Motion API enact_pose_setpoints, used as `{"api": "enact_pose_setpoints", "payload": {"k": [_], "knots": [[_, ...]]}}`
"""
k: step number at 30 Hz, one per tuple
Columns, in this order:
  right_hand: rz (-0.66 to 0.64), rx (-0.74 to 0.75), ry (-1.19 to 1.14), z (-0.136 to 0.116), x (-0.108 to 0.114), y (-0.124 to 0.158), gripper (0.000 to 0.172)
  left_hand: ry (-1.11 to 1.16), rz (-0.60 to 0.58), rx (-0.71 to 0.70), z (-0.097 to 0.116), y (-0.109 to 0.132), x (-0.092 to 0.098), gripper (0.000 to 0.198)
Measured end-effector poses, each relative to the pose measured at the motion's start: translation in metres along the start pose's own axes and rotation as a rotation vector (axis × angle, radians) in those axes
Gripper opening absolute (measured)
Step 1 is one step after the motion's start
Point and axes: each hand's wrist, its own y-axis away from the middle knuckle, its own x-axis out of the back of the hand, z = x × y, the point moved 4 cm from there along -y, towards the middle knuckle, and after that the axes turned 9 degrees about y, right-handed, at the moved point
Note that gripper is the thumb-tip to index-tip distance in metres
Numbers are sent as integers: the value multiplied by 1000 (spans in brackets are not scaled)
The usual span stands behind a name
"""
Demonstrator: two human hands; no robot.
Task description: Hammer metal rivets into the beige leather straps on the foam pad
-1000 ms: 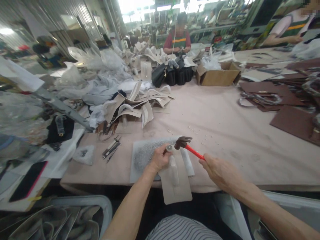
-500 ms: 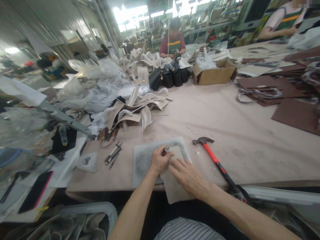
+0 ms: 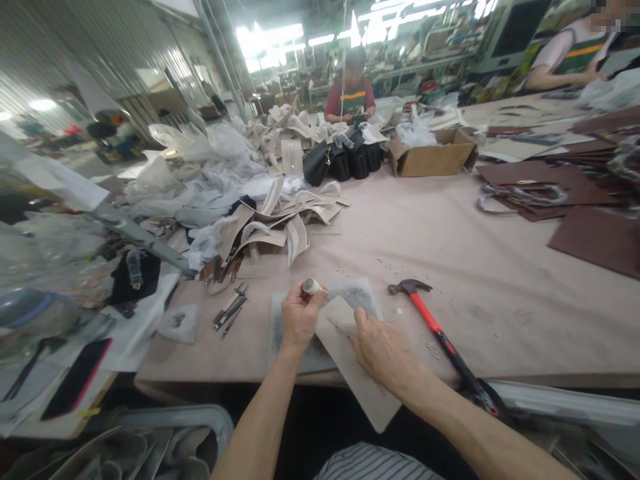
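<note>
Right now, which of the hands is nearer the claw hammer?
Right. The right hand touches the beige panel, just left of the claw hammer; the left hand holds a cylindrical tool farther left.

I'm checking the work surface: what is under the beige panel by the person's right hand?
Under the beige panel is a pale, speckled pad, visible beyond its edges; the panel's lower end overhangs the table. Whatever the panel and right hand cover can't be seen.

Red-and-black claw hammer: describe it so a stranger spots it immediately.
On the pinkish-beige cloth-covered table, find the worker's bare right hand. Just right of it, the red-and-black claw hammer lies unheld. Its bright red neck sets it apart from the slim dark tools farther left.
</note>
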Motion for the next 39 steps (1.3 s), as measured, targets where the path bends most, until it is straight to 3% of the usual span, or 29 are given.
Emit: {"api": "enact_pose_setpoints", "payload": {"k": [6,9,13,17,20,22,26,28,30,32,34,37,39], "knots": [[60,-151,-174,-5,-29,10,25,58,-89,132,-46,10,-16,26],[42,-166,-217,-12,-35,10,26,64,-108,135,-53,2,-21,31],[-76,-182,-289,-20,-42,9,29,38,-187,162,-64,-4,-28,26],[-163,-208,-495,-24,-52,8,50,18,-157,159,-73,1,-20,26],[-168,-198,-586,-23,-57,7,62,23,-152,167,-74,4,-14,29],[-122,-158,-647,-17,-58,6,60,28,-168,175,-73,3,-14,28],[91,-198,-723,28,-59,4,49,22,-203,170,-73,-1,-15,27],[216,-298,-598,65,-63,7,48,25,-213,172,-75,-1,-15,28],[260,-372,-360,101,-68,12,47,25,-223,179,-77,-1,-15,28],[158,-427,-150,131,-79,17,45,9,-237,179,-78,0,-14,26],[-18,-466,-88,152,-93,23,40,-26,-262,164,-76,0,-13,21],[-136,-505,-205,164,-103,26,22,-88,-339,138,-72,-5,-14,16],[-173,-554,-471,161,-102,25,8,-129,-414,137,-69,-9,-15,14]]}}
